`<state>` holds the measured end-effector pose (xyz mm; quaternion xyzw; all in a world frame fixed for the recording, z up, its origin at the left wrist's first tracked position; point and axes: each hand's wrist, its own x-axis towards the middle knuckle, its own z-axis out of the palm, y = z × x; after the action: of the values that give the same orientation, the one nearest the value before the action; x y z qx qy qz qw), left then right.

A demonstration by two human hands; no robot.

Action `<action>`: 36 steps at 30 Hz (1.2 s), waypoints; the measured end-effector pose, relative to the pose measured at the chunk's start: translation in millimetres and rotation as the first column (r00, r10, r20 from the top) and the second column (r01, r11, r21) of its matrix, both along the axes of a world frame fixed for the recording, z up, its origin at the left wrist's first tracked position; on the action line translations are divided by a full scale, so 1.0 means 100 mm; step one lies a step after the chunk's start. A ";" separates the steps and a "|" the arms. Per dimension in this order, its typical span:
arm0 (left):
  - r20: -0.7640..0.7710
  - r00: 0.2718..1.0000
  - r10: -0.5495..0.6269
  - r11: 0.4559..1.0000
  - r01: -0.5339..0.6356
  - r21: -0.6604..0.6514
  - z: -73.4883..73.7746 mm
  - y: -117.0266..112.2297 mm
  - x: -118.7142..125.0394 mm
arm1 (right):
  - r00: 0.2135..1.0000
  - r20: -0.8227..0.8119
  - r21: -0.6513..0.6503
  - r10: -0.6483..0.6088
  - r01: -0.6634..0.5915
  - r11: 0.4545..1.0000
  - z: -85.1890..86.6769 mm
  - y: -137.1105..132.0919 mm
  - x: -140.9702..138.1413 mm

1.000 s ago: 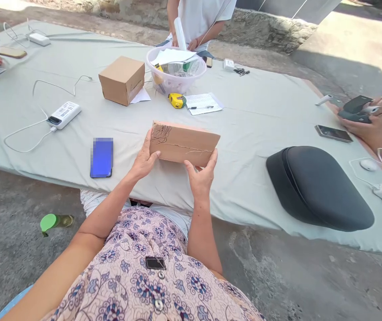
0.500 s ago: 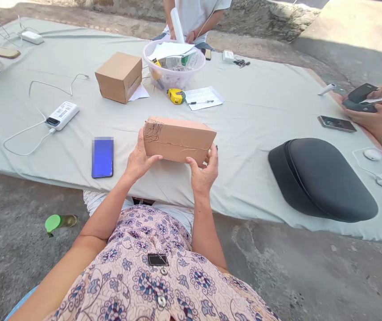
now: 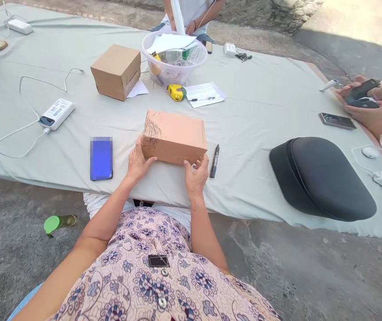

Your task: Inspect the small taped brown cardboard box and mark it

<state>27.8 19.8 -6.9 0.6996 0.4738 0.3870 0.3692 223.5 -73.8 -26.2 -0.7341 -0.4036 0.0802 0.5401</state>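
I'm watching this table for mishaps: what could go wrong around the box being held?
The marker lies loose beside the right hand, so a sideways nudge might send it rolling. The phone, near the front edge of the table, could be knocked off if the left hand swings outward. The scribbled box might slip if either hand's grip loosens.

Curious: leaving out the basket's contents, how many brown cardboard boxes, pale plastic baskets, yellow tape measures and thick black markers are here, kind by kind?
Brown cardboard boxes: 2 (scribbled nearer box, farther box)
Pale pink plastic basket: 1
Yellow-and-green tape measure: 1
Thick black marker: 1
Total: 5
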 end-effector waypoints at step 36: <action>0.167 0.981 0.095 0.995 -0.096 0.002 0.21 0.19 0.24 | 0.975 0.220 0.054 0.016 -0.029 0.998 0.36 0.33 -0.14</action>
<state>51.7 38.3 13.7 0.6430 0.4725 0.4637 0.3851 209.1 -41.2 9.7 -0.7181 -0.4713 -0.0066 0.5120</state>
